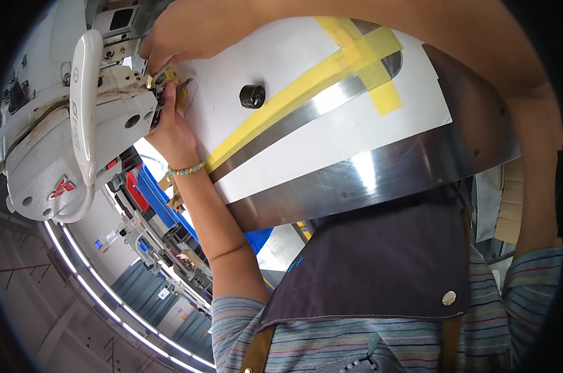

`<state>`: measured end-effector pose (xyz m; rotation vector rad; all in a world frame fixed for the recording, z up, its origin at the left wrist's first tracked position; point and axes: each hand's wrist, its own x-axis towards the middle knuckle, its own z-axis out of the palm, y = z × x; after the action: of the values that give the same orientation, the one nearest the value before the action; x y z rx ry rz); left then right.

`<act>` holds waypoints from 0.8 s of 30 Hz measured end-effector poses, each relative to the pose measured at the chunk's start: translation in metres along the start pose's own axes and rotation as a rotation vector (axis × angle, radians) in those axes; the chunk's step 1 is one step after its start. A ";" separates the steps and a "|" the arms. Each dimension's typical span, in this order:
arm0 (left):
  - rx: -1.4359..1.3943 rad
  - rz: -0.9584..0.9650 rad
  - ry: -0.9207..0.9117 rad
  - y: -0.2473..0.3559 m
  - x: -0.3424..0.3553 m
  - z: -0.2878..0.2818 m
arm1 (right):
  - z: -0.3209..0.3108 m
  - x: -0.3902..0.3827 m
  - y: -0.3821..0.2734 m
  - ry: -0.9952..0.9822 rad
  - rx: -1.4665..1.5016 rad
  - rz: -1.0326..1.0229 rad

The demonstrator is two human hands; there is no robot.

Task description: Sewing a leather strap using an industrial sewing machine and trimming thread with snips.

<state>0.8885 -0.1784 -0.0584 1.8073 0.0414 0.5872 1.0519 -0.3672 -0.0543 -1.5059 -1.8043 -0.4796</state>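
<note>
Both hands meet at the needle end of a sewing machine. My left hand, with a beaded bracelet at the wrist, reaches up to it, thumb raised and fingers curled. Something small, yellow and greenish, sits by its thumb, too hidden to name; a dark loose thread trails beside it. My right hand comes over from above, its fingers bent down towards the same spot, their tips partly hidden. A black round metal part, like a bobbin case, lies on the white sheet to the right of my hands.
Yellow tape runs across the sheet, with crossing strips at its far right. A shiny metal table plate borders it on my side. A white lever stands out on the machine. Ceiling lights and shop equipment show at lower left.
</note>
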 end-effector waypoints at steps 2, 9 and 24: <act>0.014 -0.005 0.002 0.000 0.000 0.001 | 0.001 0.000 0.000 0.016 -0.035 -0.032; -0.005 0.002 0.030 -0.002 0.001 0.000 | 0.007 0.002 -0.001 0.063 -0.082 -0.105; 0.035 -0.052 -0.147 0.011 -0.001 -0.002 | -0.003 0.019 -0.025 -0.143 0.473 0.637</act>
<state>0.8840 -0.1806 -0.0489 1.8737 -0.0016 0.4183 1.0281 -0.3619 -0.0344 -1.6726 -1.2981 0.3504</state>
